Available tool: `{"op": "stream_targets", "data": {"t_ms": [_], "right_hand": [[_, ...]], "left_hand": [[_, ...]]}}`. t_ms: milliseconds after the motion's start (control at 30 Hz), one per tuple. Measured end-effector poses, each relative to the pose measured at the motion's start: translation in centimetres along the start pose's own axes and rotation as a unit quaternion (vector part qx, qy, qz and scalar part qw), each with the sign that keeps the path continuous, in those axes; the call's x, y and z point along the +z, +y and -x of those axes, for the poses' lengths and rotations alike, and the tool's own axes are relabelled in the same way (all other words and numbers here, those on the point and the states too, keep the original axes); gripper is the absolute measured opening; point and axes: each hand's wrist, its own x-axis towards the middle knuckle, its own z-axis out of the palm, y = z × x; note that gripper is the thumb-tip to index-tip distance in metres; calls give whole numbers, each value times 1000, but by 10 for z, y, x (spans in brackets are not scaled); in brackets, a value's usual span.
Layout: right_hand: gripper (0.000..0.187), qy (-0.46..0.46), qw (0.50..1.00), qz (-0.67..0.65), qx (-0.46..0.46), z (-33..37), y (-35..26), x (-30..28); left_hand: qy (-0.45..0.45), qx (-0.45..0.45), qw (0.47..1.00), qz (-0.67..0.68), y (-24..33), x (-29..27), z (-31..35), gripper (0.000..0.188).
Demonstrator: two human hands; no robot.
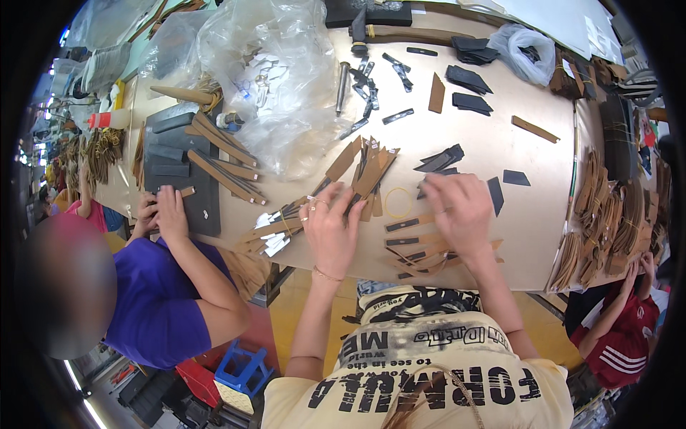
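My left hand (332,232) is curled at the lower ends of a fanned stack of brown leather strips (373,168), its thumb and forefinger closed about them. My right hand (463,214) hovers by a small pile of black pieces (441,159), its fingers bent and slightly blurred, so what they hold cannot be made out. Between my hands lies a yellow rubber band (398,202). Brown strips with black inserts (411,223) spread below my right hand. Left of my left hand sits a banded bundle of brown strips with white tags (275,232).
A clear plastic bag (279,79) of white tags stands at the back. A hammer (414,33), a metal punch (343,87) and black metal clips (368,86) lie beyond. Bundled strips (607,222) line the right edge. A co-worker in purple (164,300) works at left over a black mat (196,182).
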Motion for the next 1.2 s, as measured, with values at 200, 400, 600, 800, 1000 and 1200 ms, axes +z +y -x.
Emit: {"op": "stream_targets", "data": {"t_ms": [200, 400, 600, 800, 1000, 1200], "right_hand": [[30, -67, 989, -70, -111, -1, -30, 15], [35, -62, 982, -144, -107, 1, -33, 9], [19, -71, 987, -118, -77, 5, -32, -9], [10, -24, 996, -85, -11, 1, -31, -11], [7, 34, 996, -2, 77, -4, -14, 4], [13, 25, 979, 109, 170, -9, 25, 5]], "left_hand": [[15, -112, 965, 236, 10, -7, 7, 14], [-135, -278, 775, 552, 21, -26, 15, 12], [-144, -89, 908, 384, 35, -31, 14, 12], [-145, -84, 924, 343, 48, -43, 13, 8], [-176, -123, 918, 335, 37, -49, 21, 9], [-229, -92, 857, 452, 37, -75, 29, 13]]}}
